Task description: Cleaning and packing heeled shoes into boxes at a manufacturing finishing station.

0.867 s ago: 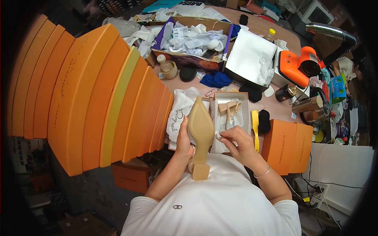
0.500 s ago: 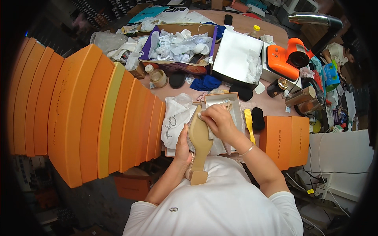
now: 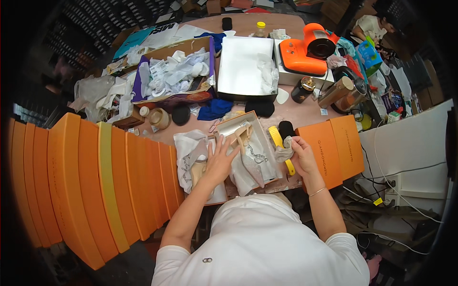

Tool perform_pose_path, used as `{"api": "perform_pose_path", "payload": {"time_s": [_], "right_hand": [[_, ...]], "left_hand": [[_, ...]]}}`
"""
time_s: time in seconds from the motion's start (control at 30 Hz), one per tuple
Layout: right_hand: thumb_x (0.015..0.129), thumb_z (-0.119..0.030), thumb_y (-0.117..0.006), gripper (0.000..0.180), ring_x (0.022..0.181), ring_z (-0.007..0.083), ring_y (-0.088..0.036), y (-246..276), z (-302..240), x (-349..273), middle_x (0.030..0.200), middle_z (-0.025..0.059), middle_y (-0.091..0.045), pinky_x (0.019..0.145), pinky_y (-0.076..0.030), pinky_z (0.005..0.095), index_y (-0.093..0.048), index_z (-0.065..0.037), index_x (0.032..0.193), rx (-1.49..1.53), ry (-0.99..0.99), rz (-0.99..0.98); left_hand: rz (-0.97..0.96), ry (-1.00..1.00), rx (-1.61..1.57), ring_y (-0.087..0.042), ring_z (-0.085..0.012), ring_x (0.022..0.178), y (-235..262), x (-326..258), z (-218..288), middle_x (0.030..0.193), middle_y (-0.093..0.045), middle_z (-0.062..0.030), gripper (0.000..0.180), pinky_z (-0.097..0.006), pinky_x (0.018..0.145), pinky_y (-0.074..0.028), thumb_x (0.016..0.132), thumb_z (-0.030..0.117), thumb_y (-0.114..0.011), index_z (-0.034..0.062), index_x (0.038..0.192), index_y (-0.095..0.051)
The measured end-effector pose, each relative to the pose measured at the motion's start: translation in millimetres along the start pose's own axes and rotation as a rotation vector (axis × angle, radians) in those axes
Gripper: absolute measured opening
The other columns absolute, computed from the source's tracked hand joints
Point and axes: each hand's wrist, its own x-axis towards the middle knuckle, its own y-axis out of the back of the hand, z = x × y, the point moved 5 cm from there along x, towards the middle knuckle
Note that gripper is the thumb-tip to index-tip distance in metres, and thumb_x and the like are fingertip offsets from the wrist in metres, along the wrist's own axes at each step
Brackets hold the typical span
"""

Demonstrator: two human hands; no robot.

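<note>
My left hand (image 3: 218, 164) is spread out, fingers apart, above a pale shoe (image 3: 197, 170) lying on white printed tissue (image 3: 183, 143) at the left; the hand partly covers this shoe. Between my hands, a glittery pointed heeled shoe (image 3: 253, 168) rests on tissue in an open box (image 3: 268, 129). My right hand (image 3: 305, 158) pinches a crumpled greyish cloth (image 3: 284, 152) to the right of that box. Just behind the cloth lies a yellow brush (image 3: 275, 136), partly hidden by it.
Stacked orange boxes (image 3: 90, 176) rise at my left; two more orange boxes (image 3: 318, 148) stand right. Farther back are a purple-edged carton (image 3: 140, 81) of crumpled paper, a white box lid (image 3: 241, 62), an orange device (image 3: 298, 57) and several jars. Another person (image 3: 371, 28) sits far right.
The shoe held sole up in my left hand has been put down and released. My right hand has moved right, away from it, with the cloth. The view has shifted.
</note>
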Motion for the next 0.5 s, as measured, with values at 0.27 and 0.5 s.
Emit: {"api": "perform_pose_path", "payload": {"time_s": [0.27,0.5], "right_hand": [[0.092,-0.013,-0.059,0.019,0.098,0.0157,-0.059,4.2,-10.6,-30.6,0.103,0.0046,-0.063,0.092,-0.046,0.0333,-0.057,-0.006,0.109,0.436,0.037,-0.105],[0.094,-0.009,-0.056,0.014,0.093,0.0145,-0.062,2.4,-76.7,-27.8,0.099,0.0058,-0.064,0.088,-0.049,0.0305,-0.058,-0.004,0.107,0.161,0.355,0.004]], "left_hand": [[-0.396,-0.511,0.187,-0.027,-0.0311,0.139,-19.6,81.5,17.9,0.136,-0.05,-0.0095,0.032,-0.057,0.113,-0.014,0.067,0.019,-0.076,0.014,0.098,-0.072],[-0.281,-0.012,-0.802,-0.056,-0.0116,0.059,87.9,61.3,29.6,0.066,-0.063,-0.0056,0.027,-0.028,0.056,-0.047,0.075,0.023,-0.074,-0.0008,0.086,-0.068]]}}
